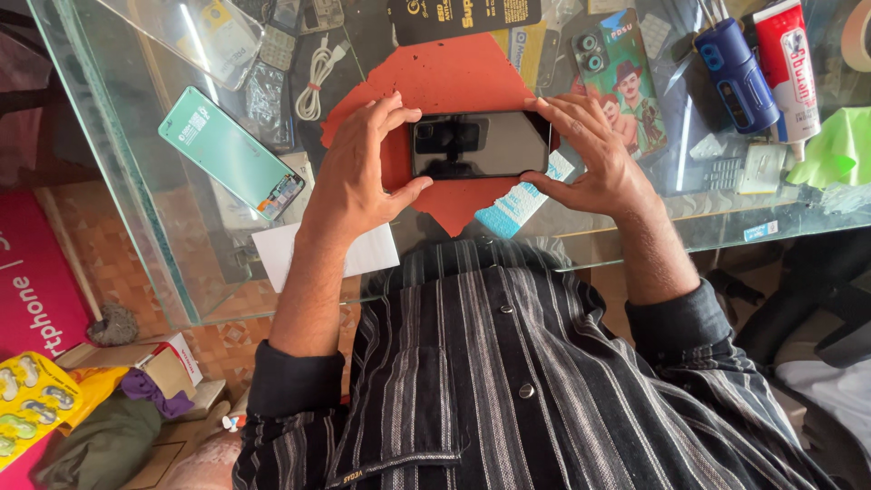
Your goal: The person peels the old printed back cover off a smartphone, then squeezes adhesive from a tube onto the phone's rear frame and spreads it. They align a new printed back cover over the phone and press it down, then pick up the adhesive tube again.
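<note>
**Phone pinned flat at both ends on the glass surface**

Black smartphone point(480, 144) lies landscape at upper centre of the frame, on an orange-red sheet point(454, 82) on the glass surface point(136, 218). Screen is dark and reflective.

Left hand point(356, 177) — thumb under the phone's lower-left corner, index and middle fingers point(392, 111) curled over the upper-left edge. Pinching that short end, not spread. Right hand point(594, 150) mirrors it: thumb at the lower-right corner, fingers bent over the upper-right edge. Both grips bear on the edges; palms stay off the screen.

Doing this well, as I judge it:
- Keep contact on the rim only — the glossy face will take prints easily.
- Hold pressure even at both ends so the phone stays square on the sheet and does not skate.
- Keep it flat; lifting one corner would likely twist anything laid on the screen.
- Can't tell whether a film or protector is already on the glass — the reflection hides it.

Around it: light blue strip point(522, 201) just below the phone's right end, partly under the right hand. Teal phone box point(231, 152) at left, well apart. White cable point(318, 77) upper left. Printed phone case point(624, 80) just right of the right hand, blue cylindrical tool point(737, 74) and red-white tube point(787, 63) at upper right, green cloth point(839, 145) at the right edge. White card point(367, 254) below the left wrist.
</note>
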Demonstrator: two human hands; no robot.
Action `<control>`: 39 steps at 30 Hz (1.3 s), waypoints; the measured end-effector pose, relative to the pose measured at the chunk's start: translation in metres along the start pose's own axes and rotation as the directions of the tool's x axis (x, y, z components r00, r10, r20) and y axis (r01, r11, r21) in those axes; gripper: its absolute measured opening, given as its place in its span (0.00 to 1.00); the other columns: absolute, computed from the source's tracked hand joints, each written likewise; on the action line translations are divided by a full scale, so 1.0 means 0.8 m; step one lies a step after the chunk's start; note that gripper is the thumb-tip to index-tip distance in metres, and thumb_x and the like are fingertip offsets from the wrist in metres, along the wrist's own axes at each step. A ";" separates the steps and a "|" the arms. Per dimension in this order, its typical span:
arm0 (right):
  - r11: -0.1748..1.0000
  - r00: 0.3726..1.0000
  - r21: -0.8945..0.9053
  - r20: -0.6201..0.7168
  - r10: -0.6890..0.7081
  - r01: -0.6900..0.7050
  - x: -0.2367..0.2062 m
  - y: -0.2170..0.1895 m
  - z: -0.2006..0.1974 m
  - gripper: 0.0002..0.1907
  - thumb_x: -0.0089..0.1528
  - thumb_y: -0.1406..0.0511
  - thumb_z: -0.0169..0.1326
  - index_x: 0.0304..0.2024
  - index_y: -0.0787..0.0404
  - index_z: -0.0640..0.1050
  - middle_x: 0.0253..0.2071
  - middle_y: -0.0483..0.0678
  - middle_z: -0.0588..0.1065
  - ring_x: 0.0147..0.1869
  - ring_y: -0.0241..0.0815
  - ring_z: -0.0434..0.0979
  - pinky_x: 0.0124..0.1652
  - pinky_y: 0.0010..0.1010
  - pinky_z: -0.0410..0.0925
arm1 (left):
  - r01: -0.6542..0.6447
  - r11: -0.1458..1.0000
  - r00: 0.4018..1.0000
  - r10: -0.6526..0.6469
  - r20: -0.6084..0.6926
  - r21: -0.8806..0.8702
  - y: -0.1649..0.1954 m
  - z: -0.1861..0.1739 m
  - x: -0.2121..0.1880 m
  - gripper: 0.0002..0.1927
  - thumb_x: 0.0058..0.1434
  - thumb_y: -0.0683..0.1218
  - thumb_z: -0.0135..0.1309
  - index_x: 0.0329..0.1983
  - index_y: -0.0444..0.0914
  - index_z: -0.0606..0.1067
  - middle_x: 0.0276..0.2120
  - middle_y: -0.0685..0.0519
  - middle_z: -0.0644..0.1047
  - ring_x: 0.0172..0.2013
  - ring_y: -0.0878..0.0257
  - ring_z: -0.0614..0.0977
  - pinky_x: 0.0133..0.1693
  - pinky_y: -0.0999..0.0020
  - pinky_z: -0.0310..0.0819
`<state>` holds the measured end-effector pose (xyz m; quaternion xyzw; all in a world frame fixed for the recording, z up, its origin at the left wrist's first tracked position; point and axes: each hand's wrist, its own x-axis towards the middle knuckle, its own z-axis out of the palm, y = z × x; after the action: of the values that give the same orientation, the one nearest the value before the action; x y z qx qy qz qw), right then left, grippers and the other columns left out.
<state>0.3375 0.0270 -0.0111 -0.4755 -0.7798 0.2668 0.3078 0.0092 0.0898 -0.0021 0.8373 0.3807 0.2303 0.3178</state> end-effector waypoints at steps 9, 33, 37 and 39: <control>0.998 0.999 -0.049 -0.020 -0.031 0.030 -0.003 0.005 0.003 0.44 0.57 0.63 0.73 0.70 0.64 0.66 0.67 0.50 0.73 0.69 0.58 0.71 0.72 0.53 0.59 | -0.011 1.000 1.000 0.011 -0.020 0.006 -0.003 0.003 -0.001 0.53 0.53 0.47 0.75 0.73 0.36 0.53 0.65 0.53 0.74 0.69 0.47 0.69 0.70 0.53 0.62; 0.999 1.000 -0.043 0.003 0.018 -0.018 -0.004 -0.001 0.003 0.43 0.55 0.65 0.72 0.70 0.64 0.68 0.65 0.52 0.73 0.67 0.57 0.72 0.57 0.42 0.71 | -0.082 0.995 0.996 0.083 -0.014 0.061 0.005 0.006 0.014 0.53 0.53 0.50 0.76 0.73 0.37 0.53 0.62 0.55 0.76 0.63 0.52 0.73 0.70 0.51 0.54; 0.999 1.000 -0.028 -0.001 0.017 -0.017 -0.005 -0.001 0.004 0.42 0.56 0.65 0.72 0.70 0.63 0.68 0.67 0.52 0.73 0.68 0.56 0.72 0.56 0.40 0.73 | -0.100 0.992 0.995 0.100 -0.002 0.081 0.005 0.006 0.015 0.53 0.54 0.51 0.76 0.73 0.37 0.53 0.62 0.56 0.76 0.65 0.53 0.73 0.69 0.52 0.55; 0.999 1.000 -0.035 -0.005 0.010 -0.010 -0.005 -0.001 0.004 0.42 0.56 0.65 0.72 0.70 0.63 0.68 0.67 0.52 0.73 0.69 0.56 0.72 0.57 0.40 0.73 | -0.099 0.991 0.995 0.099 0.000 0.086 0.006 0.006 0.015 0.53 0.54 0.51 0.76 0.73 0.37 0.53 0.63 0.56 0.76 0.65 0.53 0.72 0.69 0.52 0.55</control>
<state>0.3360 0.0224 -0.0138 -0.4854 -0.7812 0.2536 0.2997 0.0220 0.0955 -0.0005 0.8675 0.3487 0.2309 0.2692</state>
